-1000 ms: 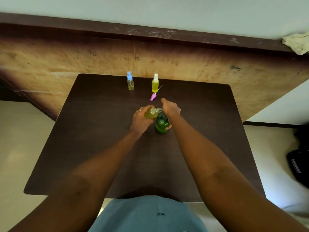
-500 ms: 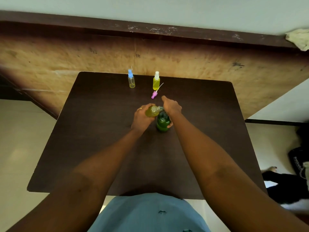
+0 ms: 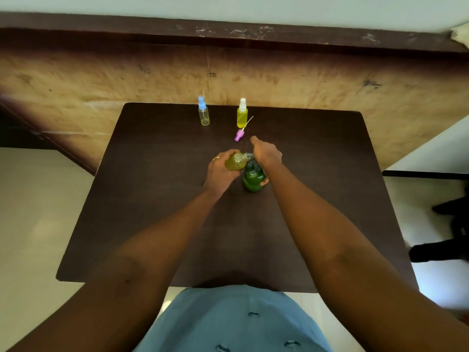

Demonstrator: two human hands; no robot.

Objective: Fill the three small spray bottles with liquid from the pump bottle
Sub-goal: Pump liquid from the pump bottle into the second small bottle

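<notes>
A green pump bottle stands mid-table. My right hand rests on its pump head, thumb around the body. My left hand grips an uncapped small spray bottle holding yellow liquid, tilted with its mouth at the pump spout. A loose pink spray cap with its dip tube lies just beyond my hands. At the table's far edge stand a blue-capped spray bottle, partly full of yellow liquid, and a white-capped spray bottle, full of yellow liquid.
The dark brown table is pushed against a wooden panel. Pale floor lies on both sides. Dark objects sit on the floor at the right. My blue shirt fills the bottom edge.
My hands stay on the two bottles. The view has shifted slightly, and the dark shapes on the floor at the right have moved.
</notes>
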